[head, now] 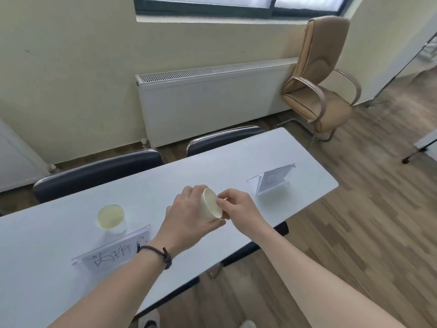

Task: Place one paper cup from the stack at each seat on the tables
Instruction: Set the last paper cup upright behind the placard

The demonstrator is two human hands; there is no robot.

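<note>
Both hands are up over the white table [295,162], and the step in hand looks like the peel: the left hand [189,216] is wrapped around the paper cup stack [210,205], tipped on its side with the mouth facing right, while the right hand [238,209] pinches at the rim with thumb and fingertips [221,202], seemingly working one cup loose. How many cups are nested in there I can't tell from here. One seat is already served: a placed cup [110,217] stands upright on the table just behind the near name card [111,252], in front of the left dark chair [94,171]. The next seat, by my reading, is the one with the far name card [274,179], across from the right dark chair [224,138], and there's no cup by it yet. So the next move calls for a clean separation, one cup only, without crushing that thin rim, then a short carry to the right and an upright set-down near that far card, well clear of the table edge. The tan armchair [319,79] by the radiator [208,100] sits apart from the table, so whether it counts as a seat is unclear.
</note>
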